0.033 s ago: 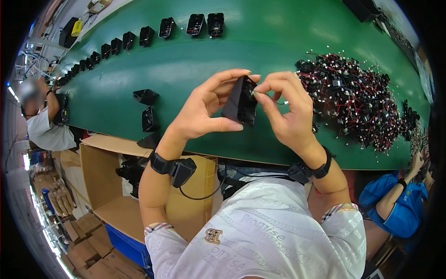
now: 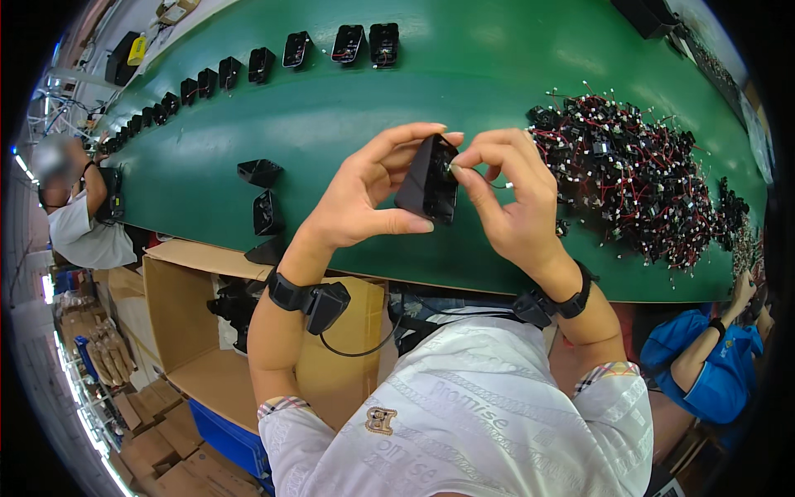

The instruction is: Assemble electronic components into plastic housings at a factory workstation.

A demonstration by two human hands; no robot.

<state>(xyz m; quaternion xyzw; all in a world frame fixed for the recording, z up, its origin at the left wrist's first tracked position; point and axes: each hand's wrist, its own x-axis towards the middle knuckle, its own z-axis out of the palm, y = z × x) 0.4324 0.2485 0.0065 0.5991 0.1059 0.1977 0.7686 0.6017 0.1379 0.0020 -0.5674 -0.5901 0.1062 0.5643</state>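
Note:
Above the green table, my left hand (image 2: 358, 190) is closed round a black plastic housing (image 2: 422, 186), thumb along its lower edge and fingers behind it. The housing stands tilted, its open side facing right. My right hand (image 2: 515, 186) pinches at that opening, thumb and forefinger touching a small part just inside; the fingertips hide most of it. A short wire with a white connector (image 2: 508, 185) sticks out beside the right fingers. Left of my left hand lie two more black housings, one (image 2: 260, 171) above the other (image 2: 266, 212).
A big heap of small black parts with red wires and white connectors (image 2: 621, 174) covers the table's right side. A curved row of black housings (image 2: 262, 65) runs along the far left. An open cardboard box (image 2: 186, 323) stands below the table edge. Co-workers sit at left (image 2: 83, 207) and right (image 2: 704, 364).

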